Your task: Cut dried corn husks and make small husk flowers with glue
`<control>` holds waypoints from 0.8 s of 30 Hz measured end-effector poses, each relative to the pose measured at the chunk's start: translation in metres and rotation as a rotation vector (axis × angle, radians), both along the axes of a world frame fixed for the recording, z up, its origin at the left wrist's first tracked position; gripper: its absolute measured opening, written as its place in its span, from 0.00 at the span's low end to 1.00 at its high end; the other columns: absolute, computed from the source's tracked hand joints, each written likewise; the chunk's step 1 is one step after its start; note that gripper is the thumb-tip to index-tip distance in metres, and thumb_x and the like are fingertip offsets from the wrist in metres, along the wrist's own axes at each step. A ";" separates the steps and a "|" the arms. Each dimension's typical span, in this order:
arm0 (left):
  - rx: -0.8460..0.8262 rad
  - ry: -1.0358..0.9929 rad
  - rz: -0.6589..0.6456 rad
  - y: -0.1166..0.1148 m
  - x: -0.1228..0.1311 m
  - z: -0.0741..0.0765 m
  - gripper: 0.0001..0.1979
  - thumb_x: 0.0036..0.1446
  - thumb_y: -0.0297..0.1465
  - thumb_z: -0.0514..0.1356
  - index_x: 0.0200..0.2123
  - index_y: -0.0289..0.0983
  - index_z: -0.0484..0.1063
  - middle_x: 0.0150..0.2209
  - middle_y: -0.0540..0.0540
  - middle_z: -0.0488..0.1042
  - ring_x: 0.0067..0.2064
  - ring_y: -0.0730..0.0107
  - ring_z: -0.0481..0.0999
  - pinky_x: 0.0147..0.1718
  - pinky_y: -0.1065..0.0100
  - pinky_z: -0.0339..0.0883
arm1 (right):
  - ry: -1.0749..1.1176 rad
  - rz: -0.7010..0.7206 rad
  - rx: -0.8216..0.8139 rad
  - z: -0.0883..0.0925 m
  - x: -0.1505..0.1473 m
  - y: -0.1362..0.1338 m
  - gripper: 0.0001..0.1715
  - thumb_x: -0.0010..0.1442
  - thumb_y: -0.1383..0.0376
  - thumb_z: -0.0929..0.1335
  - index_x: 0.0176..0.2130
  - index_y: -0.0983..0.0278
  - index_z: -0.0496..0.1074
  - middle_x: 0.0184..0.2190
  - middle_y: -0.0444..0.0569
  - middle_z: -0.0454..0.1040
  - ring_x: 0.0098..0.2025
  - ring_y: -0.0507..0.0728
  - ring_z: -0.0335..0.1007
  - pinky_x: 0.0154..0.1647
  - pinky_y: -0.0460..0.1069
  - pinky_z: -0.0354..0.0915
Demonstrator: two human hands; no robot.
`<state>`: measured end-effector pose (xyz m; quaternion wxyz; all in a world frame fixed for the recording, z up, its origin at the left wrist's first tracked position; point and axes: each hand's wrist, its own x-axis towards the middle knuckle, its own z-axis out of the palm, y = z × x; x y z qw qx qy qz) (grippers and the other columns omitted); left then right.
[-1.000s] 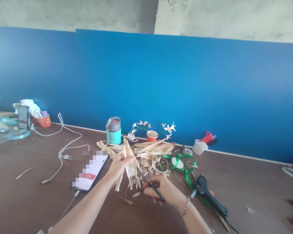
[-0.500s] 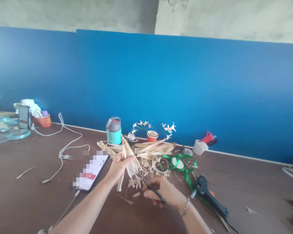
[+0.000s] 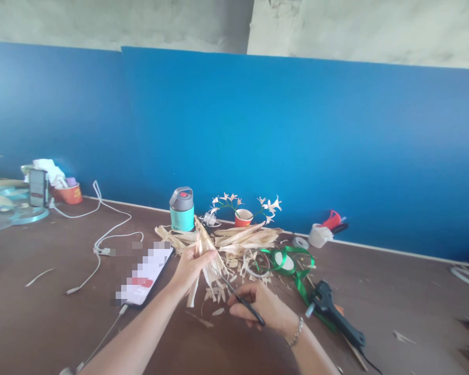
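Observation:
My left hand point(image 3: 189, 268) is closed on a pale dried husk point(image 3: 206, 250), whose pointed end sticks up above the fingers and whose split strips hang below. My right hand point(image 3: 256, 304) grips a dark, thin tool point(image 3: 247, 306), perhaps scissors or tweezers; its tip reaches the husk's lower right edge. Beneath and between the hands lie small cut husk pieces point(image 3: 219, 291). More dried husks point(image 3: 248, 238) are piled just behind.
A turquoise jar point(image 3: 182, 216) and a red cup point(image 3: 243, 219) with husk flowers stand at the back. Green ribbon point(image 3: 300, 281) and a glue gun point(image 3: 338, 315) lie to the right. A phone point(image 3: 146, 278) with a white cable point(image 3: 111, 323) lies left.

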<state>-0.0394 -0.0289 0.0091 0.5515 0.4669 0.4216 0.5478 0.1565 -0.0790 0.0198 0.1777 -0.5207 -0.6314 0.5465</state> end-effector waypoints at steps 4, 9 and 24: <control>0.004 -0.011 0.001 0.001 0.000 0.000 0.11 0.44 0.35 0.65 0.23 0.33 0.71 0.18 0.52 0.69 0.21 0.73 0.69 0.23 0.73 0.61 | -0.028 0.005 0.028 0.000 0.001 0.000 0.13 0.48 0.61 0.69 0.33 0.68 0.74 0.13 0.38 0.63 0.12 0.44 0.52 0.12 0.39 0.50; 0.003 -0.027 0.010 0.002 0.000 -0.002 0.10 0.43 0.36 0.65 0.23 0.33 0.72 0.18 0.51 0.70 0.21 0.71 0.70 0.22 0.72 0.61 | -0.022 -0.011 0.089 0.000 0.000 0.001 0.11 0.48 0.62 0.69 0.31 0.68 0.74 0.14 0.39 0.63 0.14 0.44 0.53 0.14 0.39 0.52; -0.044 -0.147 0.026 0.000 0.003 0.000 0.10 0.43 0.35 0.66 0.24 0.33 0.73 0.20 0.49 0.74 0.23 0.69 0.73 0.24 0.71 0.65 | -0.024 -0.041 0.131 -0.003 -0.001 0.002 0.12 0.47 0.62 0.70 0.31 0.68 0.75 0.15 0.40 0.64 0.15 0.45 0.53 0.14 0.39 0.51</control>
